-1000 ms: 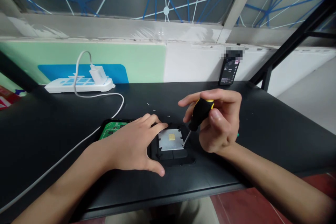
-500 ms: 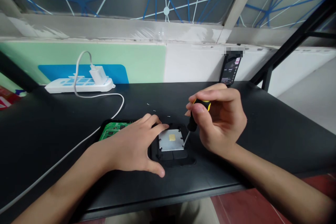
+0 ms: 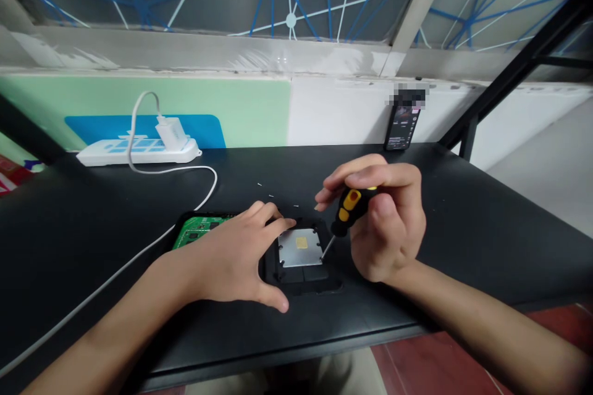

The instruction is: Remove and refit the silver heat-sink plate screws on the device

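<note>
My right hand (image 3: 393, 216) grips a black and yellow screwdriver (image 3: 347, 210) between its fingers, the handle tilted toward the palm. The thin shaft reaches down to the lower right corner of a silver metal plate (image 3: 291, 253) with a small yellowish square pad. That plate sits in a black plastic casing (image 3: 319, 287). Across the casing's left side lies my left hand (image 3: 236, 253), fingers spread over it and thumb stretched toward the front edge. Partly hidden behind the left hand is a green circuit board (image 3: 194, 229) in a black housing.
Several tiny screws (image 3: 271, 195) lie on the black table (image 3: 463, 228) behind the casing. A white power strip (image 3: 115, 154) with a charger (image 3: 171, 133) stands at the back left; its white cable (image 3: 106, 278) runs forward. A phone (image 3: 402, 123) leans on the wall.
My right thumb has moved back along the screwdriver and the fingers have shifted, exposing more of the handle. The tip stays at the plate's corner. My left hand keeps its place.
</note>
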Demonstrator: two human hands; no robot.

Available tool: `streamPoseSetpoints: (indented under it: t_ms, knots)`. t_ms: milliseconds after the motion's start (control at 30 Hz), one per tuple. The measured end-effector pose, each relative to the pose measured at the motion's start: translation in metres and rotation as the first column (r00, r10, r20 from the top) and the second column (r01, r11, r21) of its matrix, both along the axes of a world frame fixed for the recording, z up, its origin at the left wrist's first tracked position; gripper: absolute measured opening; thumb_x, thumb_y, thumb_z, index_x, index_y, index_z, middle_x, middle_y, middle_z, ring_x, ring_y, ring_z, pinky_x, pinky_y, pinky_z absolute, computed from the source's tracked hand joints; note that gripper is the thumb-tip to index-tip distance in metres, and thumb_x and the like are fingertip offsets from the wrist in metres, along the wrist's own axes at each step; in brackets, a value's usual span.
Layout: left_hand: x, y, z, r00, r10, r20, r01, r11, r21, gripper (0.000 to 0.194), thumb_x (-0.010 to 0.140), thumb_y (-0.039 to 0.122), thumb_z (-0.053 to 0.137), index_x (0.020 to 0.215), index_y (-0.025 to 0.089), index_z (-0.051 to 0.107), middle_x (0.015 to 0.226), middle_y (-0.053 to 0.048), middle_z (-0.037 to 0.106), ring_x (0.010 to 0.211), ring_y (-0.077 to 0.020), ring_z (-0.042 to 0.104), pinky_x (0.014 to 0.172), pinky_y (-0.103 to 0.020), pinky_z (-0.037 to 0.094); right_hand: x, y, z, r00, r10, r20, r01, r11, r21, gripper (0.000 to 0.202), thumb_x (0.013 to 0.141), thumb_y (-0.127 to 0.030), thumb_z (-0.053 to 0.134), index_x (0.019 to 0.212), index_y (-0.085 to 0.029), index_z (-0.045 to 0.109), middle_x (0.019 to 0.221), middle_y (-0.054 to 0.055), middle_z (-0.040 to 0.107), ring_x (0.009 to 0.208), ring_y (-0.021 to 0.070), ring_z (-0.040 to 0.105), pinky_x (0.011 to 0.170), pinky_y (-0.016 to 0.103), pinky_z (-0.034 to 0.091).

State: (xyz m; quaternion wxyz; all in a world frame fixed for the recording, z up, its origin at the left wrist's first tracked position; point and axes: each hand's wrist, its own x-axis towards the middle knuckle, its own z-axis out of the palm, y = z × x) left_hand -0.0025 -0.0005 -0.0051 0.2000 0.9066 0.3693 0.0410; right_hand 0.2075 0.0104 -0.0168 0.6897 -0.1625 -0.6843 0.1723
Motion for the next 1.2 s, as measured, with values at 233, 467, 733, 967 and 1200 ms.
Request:
streamPoseSetpoints:
  t_ms: [233, 467, 733, 967, 1200]
  knots:
    - [0.001, -0.001, 0.001, 1.000, -0.012, 0.001, 0.012, 1.000, 0.021, 0.091, 0.069, 0.060, 0.083, 0.145, 0.026, 0.046, 0.122, -0.009, 0.053, 0.115, -0.0340, 0.052, 0.100, -0.050, 0.048, 0.007, 0.006, 0.000, 0.980, -0.149, 0.129, 0.127, 0.978, 0.163, 0.026, 0.087, -0.030, 0.071, 0.112, -0.027, 0.067, 0.096, 0.005, 0.063, 0.075, 0.0197, 0.063, 0.058, 0.039, 0.060]
    - [0.000, 0.001, -0.001, 1.000, -0.002, 0.006, 0.002, 1.000, 0.010, 0.098, 0.066, 0.061, 0.085, 0.147, 0.024, 0.043, 0.131, -0.012, 0.053, 0.124, -0.0359, 0.049, 0.105, -0.050, 0.045, 0.003, -0.006, 0.002, 0.996, -0.009, 0.085, 0.007, 1.000, 0.022, 0.031, 0.096, -0.018, 0.051, 0.122, -0.027, 0.067, 0.096, 0.005, 0.071, 0.072, 0.0178, 0.066, 0.059, 0.037, 0.060]
    - [0.000, -0.001, 0.003, 1.000, 0.003, -0.016, -0.003, 1.000, -0.002, 0.096, 0.068, 0.060, 0.084, 0.147, 0.022, 0.044, 0.130, -0.012, 0.052, 0.122, -0.0346, 0.049, 0.104, -0.050, 0.046, 0.002, 0.003, 0.001, 0.999, 0.011, 0.034, -0.015, 0.993, 0.116, 0.019, 0.097, -0.035, 0.055, 0.110, -0.027, 0.065, 0.095, 0.006, 0.069, 0.067, 0.0178, 0.067, 0.050, 0.035, 0.058]
    - [0.002, -0.001, 0.003, 1.000, -0.007, -0.019, 0.007, 1.000, 0.003, 0.095, 0.069, 0.059, 0.084, 0.146, 0.020, 0.045, 0.126, -0.011, 0.052, 0.117, -0.0337, 0.050, 0.102, -0.050, 0.046, 0.007, 0.003, 0.004, 0.973, -0.187, 0.133, 0.159, 0.967, 0.200, 0.031, 0.083, -0.023, 0.076, 0.111, -0.030, 0.067, 0.087, 0.002, 0.067, 0.071, 0.0202, 0.066, 0.057, 0.039, 0.059]
    - [-0.001, 0.001, 0.000, 1.000, -0.007, -0.025, 0.007, 1.000, 0.010, 0.100, 0.068, 0.062, 0.084, 0.149, 0.022, 0.042, 0.134, -0.012, 0.051, 0.126, -0.0347, 0.047, 0.108, -0.049, 0.043, 0.000, -0.006, 0.001, 0.996, 0.086, 0.037, -0.087, 0.996, 0.025, 0.030, 0.099, -0.015, 0.046, 0.121, -0.024, 0.063, 0.104, 0.006, 0.075, 0.091, 0.0201, 0.075, 0.063, 0.035, 0.065]
